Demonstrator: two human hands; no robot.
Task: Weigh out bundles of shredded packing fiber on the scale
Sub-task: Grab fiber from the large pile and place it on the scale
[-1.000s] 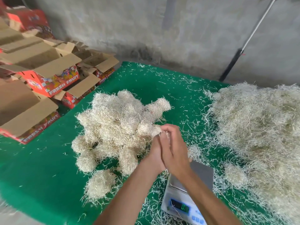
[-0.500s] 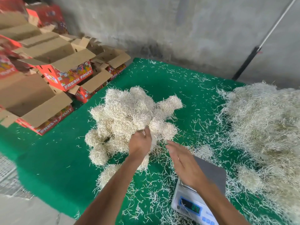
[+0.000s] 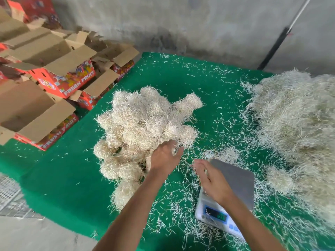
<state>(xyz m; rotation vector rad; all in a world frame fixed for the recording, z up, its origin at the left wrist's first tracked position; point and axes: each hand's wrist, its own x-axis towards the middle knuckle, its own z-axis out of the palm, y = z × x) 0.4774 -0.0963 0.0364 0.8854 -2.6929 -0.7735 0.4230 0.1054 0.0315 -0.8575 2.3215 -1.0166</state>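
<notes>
Resting left hand (image 3: 165, 156) open on bundles (image 3: 145, 124), right hand (image 3: 213, 180) open above scale (image 3: 233, 180).

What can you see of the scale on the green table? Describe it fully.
The scale is a small white digital one with a bare grey metal platform, a dark display and blue buttons on its near edge. It sits tilted in view on the green cloth, loose fiber shreds around it. The right hand hovers over its left side.

Pale, straw-coloured bundles of shredded fiber (image 3: 145, 124) lie heaped in rounded wads on the green mat, left of a white digital scale (image 3: 226, 201) whose grey platter sits bare. A large loose mound of fiber (image 3: 297, 127) spreads along the mat's right side.
</notes>
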